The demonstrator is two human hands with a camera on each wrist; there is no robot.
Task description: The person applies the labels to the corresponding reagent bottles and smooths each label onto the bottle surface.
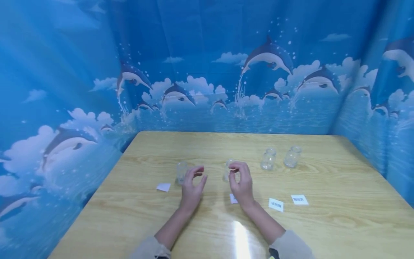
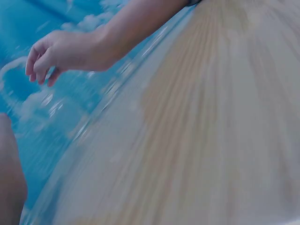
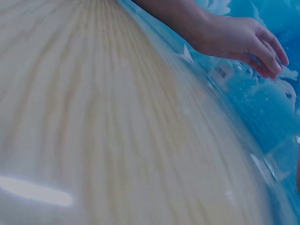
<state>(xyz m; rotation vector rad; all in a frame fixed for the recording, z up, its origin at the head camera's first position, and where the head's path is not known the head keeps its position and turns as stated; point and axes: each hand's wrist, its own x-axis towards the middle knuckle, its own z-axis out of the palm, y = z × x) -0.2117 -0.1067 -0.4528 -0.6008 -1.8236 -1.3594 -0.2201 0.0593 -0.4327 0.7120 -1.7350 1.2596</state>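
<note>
My left hand (image 1: 193, 185) hovers over the table with fingers loosely curved and thumb apart, holding nothing. Just behind it on its left stands a clear glass jar (image 1: 180, 169), partly covered by the hand. To the right, my right hand (image 1: 242, 183) hangs in a similar loose curl, with nothing between its fingers. It overlaps a second glass jar (image 1: 226, 172) and a small paper label (image 1: 233, 199). The right wrist view catches the left hand (image 3: 239, 40) beside a jar bearing a printed label (image 3: 221, 72); in the left wrist view the right hand (image 2: 70, 51) droops, fingers bent.
Two more glass jars, one (image 1: 268, 159) and another (image 1: 292, 157), stand at the back right. In front of them lie two printed labels, one (image 1: 276, 204) and another (image 1: 299, 200). A folded white paper (image 1: 163, 187) lies left on the wooden table (image 1: 129, 216). Blue dolphin curtains (image 1: 207, 54) surround it.
</note>
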